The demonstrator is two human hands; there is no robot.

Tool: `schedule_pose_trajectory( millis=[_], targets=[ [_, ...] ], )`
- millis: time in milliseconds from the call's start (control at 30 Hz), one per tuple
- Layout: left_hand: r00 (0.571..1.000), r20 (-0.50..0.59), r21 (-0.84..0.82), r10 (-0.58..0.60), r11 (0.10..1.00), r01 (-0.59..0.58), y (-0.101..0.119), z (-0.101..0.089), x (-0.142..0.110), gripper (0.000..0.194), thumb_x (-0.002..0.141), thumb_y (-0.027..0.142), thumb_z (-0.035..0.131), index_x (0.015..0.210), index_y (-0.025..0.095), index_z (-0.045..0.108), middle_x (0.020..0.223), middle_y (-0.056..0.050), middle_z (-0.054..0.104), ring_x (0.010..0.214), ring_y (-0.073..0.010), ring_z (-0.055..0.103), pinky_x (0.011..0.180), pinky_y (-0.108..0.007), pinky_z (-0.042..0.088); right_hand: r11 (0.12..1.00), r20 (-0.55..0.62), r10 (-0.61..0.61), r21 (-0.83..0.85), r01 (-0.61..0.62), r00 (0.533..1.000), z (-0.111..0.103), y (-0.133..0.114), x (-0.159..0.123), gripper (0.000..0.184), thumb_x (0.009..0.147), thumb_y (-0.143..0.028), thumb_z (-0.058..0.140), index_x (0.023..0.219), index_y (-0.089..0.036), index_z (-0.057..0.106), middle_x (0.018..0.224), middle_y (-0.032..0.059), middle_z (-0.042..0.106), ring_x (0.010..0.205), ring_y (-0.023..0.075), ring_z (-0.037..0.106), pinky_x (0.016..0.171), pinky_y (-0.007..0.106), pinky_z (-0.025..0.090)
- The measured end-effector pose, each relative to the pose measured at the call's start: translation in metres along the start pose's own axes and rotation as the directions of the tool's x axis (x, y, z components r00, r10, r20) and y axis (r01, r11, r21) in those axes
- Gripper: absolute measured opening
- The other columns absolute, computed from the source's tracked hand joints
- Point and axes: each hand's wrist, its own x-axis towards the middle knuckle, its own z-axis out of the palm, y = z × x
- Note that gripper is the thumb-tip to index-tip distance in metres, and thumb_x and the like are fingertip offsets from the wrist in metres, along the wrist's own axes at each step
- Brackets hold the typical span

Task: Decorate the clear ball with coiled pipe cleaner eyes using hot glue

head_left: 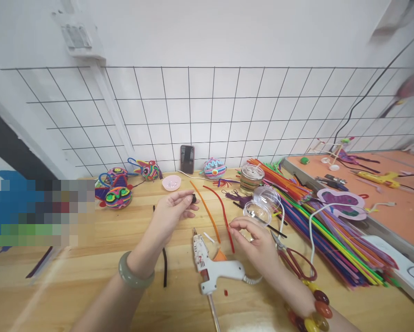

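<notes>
Forearms (123,295) converging, left hand (175,210) pinches a black piece (194,198); right hand (257,240) curls, its grasp unclear.

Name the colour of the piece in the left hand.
The piece is black, in the head view.

A phone (187,159) stands upright at the far edge of the tabletop (99,258), by the gridded wall (201,110), with a striped ball ornament (214,168) to its right. I see bright ornaments (116,197) near the far left corner; past the right edge, a yellow glue gun (378,180) lies on an orange surface (407,207).
</notes>
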Motion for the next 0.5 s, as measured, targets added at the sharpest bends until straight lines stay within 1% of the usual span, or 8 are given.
schedule_pose_trajectory(
  millis=[67,133,367,500],
  targets=[
    [1.000,-0.001,0.003,0.011,1.000,-0.011,0.001,-0.002,0.001,0.033,0.069,0.028,0.070,0.096,0.010,0.061,0.087,-0.011,0.068,0.068,-0.0147,0.063,0.059,-0.026,0.050,1.000,0.011,0.016,0.002,-0.016,1.000,0.001,0.000,0.000,0.008,0.081,-0.021,0.055,0.075,-0.020,0.060,0.076,0.0051,0.066,0.073,0.0189,0.062,0.069,0.032,0.049],
    [1.000,-0.012,0.005,0.020,1.000,-0.020,0.002,-0.004,0.001,0.031,0.069,0.028,0.070,0.094,0.011,0.062,0.087,-0.011,0.068,0.068,-0.0147,0.063,0.059,-0.026,0.051,1.000,0.022,0.024,0.006,-0.024,0.999,0.002,0.000,-0.001,0.009,0.082,-0.021,0.054,0.075,-0.020,0.060,0.076,0.0052,0.066,0.073,0.0190,0.062,0.069,0.032,0.049],
    [0.998,-0.046,-0.019,0.053,0.998,-0.054,0.013,-0.007,-0.002,0.032,0.065,0.029,0.072,0.091,0.011,0.065,0.082,-0.009,0.068,0.064,-0.0130,0.062,0.054,-0.022,0.049,0.998,0.014,0.047,0.030,-0.047,0.999,0.007,0.011,-0.003,0.015,0.084,-0.025,0.050,0.077,-0.020,0.062,0.086,0.0073,0.067,0.084,0.0207,0.062,0.078,0.037,0.049],
    [0.997,-0.034,-0.035,0.072,0.997,-0.073,0.015,-0.008,-0.004,0.031,0.066,0.028,0.072,0.090,0.011,0.065,0.082,-0.009,0.068,0.063,-0.0128,0.062,0.054,-0.021,0.049,0.995,0.034,0.101,0.011,-0.102,0.994,0.008,0.006,0.000,0.015,0.083,-0.030,0.053,0.082,-0.018,0.062,0.087,0.0082,0.066,0.084,0.0210,0.062,0.076,0.036,0.050]
  ],
)
